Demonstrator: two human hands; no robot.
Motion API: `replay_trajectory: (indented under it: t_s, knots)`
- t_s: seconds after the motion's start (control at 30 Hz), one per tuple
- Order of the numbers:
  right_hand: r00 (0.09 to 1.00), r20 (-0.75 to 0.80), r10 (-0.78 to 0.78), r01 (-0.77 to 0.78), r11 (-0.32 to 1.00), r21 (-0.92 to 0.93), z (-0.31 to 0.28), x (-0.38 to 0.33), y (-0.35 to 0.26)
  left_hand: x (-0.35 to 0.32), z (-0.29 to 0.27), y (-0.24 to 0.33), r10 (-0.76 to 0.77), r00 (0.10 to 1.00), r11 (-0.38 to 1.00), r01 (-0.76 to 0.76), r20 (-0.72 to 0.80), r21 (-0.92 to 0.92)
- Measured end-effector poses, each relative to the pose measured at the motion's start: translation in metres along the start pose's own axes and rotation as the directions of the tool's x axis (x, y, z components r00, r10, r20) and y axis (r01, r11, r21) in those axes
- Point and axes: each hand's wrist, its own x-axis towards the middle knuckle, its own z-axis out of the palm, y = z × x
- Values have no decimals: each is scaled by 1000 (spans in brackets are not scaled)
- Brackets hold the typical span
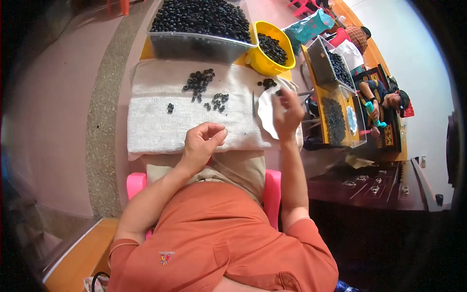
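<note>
Black beads (198, 83) lie clustered at the frame's upper centre, above the nearer left hand (200, 143), curled (hold unclear), while the right hand (288, 116) blurs by a dark piece (279, 92), its grip likewise unreadable.

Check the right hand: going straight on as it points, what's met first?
Probably the yellow basin; small dark pieces lie just left of that line. Right hand height is unclear.
</note>
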Motion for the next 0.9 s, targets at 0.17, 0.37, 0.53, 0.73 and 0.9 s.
replay_trajectory:
  t_s: [0.17,0.37,0.53,0.73,0.9]
  knots:
    - [998,-57,-14,14,1000,-5,15,99,31,6,-4,-1,97,995,987,-94,-16,132]
    - [965,250,73,22,934,-357,38,169,112,6,-5,11,113,993,967,-104,-24,232]
    - [778,616,121,236,853,-465,47,173,103,4,-8,19,83,995,971,-69,-50,230]
    - [636,710,302,201,824,-530,60,180,134,6,-14,23,-17,998,987,25,-52,158]
    - [674,723,150,219,895,-390,67,187,149,8,-23,28,-32,998,998,35,-49,54]
